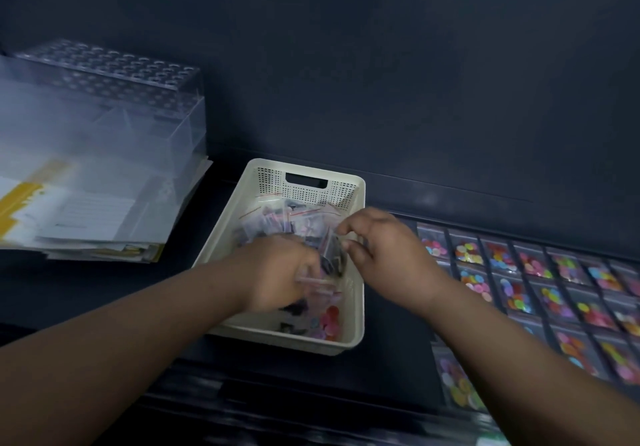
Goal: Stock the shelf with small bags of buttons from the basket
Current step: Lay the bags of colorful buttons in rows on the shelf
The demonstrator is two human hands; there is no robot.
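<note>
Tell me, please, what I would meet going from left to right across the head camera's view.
From the left: stack of papers → left hand → small bag → right hand → rows of button bags. I left out the basket, since both hands overlap it.

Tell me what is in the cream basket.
The basket holds a heap of small bags of buttons, dark and pink. The left hand and right hand grip some and cover the middle; the bottom cannot be seen.
</note>
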